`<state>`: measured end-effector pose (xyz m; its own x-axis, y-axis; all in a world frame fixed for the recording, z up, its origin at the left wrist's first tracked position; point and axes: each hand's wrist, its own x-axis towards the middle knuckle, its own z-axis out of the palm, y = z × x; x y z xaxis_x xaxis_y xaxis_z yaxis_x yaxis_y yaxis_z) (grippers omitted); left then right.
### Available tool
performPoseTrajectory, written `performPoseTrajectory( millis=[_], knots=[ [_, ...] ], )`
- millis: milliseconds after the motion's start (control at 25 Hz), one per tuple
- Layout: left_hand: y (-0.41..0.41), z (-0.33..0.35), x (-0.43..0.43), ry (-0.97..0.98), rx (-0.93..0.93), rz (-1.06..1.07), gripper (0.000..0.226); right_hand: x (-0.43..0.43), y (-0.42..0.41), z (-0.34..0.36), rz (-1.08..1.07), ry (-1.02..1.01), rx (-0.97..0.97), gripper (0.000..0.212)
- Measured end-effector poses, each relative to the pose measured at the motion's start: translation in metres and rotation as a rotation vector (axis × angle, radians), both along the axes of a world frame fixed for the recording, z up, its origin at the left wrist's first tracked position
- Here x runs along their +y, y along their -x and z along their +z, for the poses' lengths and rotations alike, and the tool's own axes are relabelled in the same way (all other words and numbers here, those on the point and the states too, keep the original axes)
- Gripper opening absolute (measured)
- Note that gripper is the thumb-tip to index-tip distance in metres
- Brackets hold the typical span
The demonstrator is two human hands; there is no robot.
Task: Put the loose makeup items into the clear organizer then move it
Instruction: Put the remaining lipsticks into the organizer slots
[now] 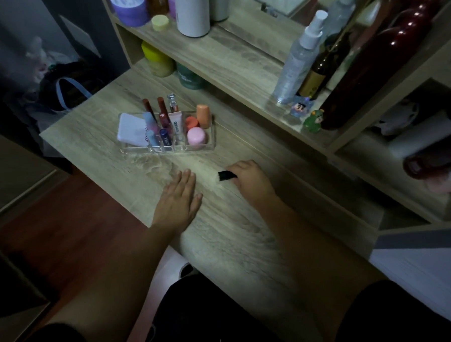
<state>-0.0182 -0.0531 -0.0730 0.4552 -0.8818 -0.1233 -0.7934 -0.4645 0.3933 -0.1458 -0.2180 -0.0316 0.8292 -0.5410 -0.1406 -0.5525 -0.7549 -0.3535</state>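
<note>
A clear organizer (203, 146) stands on the wooden desk (230, 228), towards its far left. It holds a white compact (131, 130), several lip tubes (163, 116), a pink round pot (197, 137) and orange containers (203, 116). My left hand (180, 196) lies flat on the desk, palm down, fingers apart, a little in front of the organizer. To its right, my right hand (251, 178) is closed on a small black makeup item (226, 175) whose end sticks out to the left, low over the desk.
A shelf behind the desk carries a spray bottle (298, 59), a dark bottle (318, 71), a white cylinder (192, 11), purple and yellow jars and two small figurines (313, 120). Jars stand under the shelf. A dark bag (68, 87) lies on the floor at left.
</note>
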Motion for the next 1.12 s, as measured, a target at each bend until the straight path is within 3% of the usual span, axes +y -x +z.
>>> performPoseTrajectory(
  millis=[200,320,440,960,1120],
  knots=[
    [-0.004,0.005,0.000,0.006,0.017,-0.001,0.059,0.007,-0.017,0.010,-0.151,-0.098,-0.114,0.025],
    [-0.014,0.010,0.000,0.025,0.012,0.039,0.058,0.011,-0.039,0.023,-0.264,-0.351,-0.285,0.027],
    [-0.032,0.016,0.002,0.026,-0.004,0.067,0.058,0.016,-0.065,0.036,-0.294,-0.618,-0.396,0.043],
    [-0.062,-0.002,0.014,-0.032,-0.064,0.035,0.062,0.019,-0.121,0.022,-0.353,-0.461,-0.596,0.016],
    [-0.063,-0.005,0.015,-0.027,-0.093,0.040,0.066,0.024,-0.129,0.015,-0.338,-0.353,-0.624,0.027]
  ],
)
